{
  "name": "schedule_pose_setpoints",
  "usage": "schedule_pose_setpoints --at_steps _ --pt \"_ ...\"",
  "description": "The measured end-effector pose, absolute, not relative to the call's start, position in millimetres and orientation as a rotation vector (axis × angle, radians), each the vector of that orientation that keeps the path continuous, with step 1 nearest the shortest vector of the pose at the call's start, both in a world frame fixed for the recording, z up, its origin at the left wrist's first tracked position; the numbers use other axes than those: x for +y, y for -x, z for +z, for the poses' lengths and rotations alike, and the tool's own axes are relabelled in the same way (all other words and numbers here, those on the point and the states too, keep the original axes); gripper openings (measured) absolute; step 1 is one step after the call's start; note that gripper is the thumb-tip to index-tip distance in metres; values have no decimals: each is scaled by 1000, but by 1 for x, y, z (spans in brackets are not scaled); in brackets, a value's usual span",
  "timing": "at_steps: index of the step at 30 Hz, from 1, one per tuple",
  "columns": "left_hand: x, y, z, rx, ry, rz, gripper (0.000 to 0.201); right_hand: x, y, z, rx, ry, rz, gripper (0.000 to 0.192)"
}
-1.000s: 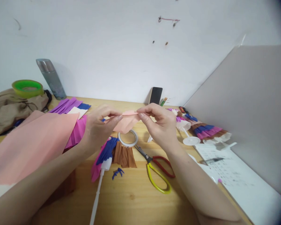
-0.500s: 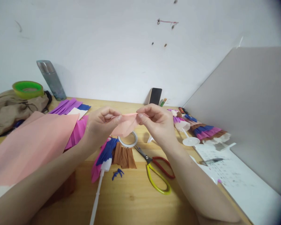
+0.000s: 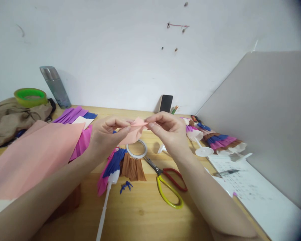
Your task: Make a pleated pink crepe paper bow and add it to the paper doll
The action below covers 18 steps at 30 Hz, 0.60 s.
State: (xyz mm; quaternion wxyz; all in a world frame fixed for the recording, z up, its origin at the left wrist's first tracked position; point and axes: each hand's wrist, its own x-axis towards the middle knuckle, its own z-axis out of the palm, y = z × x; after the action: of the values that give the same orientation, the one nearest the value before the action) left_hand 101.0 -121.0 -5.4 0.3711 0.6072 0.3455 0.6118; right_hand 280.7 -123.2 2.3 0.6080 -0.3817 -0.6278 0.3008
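Fingers (image 3: 125,127) of my left hand (image 3: 104,135) and right hand (image 3: 169,132) pinch the pink paper (image 3: 134,131) just above the tape ring (image 3: 137,149); scissors (image 3: 167,182) lie right of it.

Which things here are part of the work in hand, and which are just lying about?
In hand: small pink paper piece, pinched by left hand and right hand.

Lying about: scissors, tape ring, large pink sheet, phone, flask, green tape roll.
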Motion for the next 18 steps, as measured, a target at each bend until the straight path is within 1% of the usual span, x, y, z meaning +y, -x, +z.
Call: schedule_pose_setpoints --at_steps 6,13,18 --pt "-123 -104 -4 875 -1435 1580 9 -123 -280 1 -1402 838 741 4" --pt "-125 -107 2 972 -1371 1470 12 -121 -280 -2 -1442 840 541 12" --pt "-128 -107 5 995 -1279 1371 16 -122 -279 0 -1466 858 492 9"
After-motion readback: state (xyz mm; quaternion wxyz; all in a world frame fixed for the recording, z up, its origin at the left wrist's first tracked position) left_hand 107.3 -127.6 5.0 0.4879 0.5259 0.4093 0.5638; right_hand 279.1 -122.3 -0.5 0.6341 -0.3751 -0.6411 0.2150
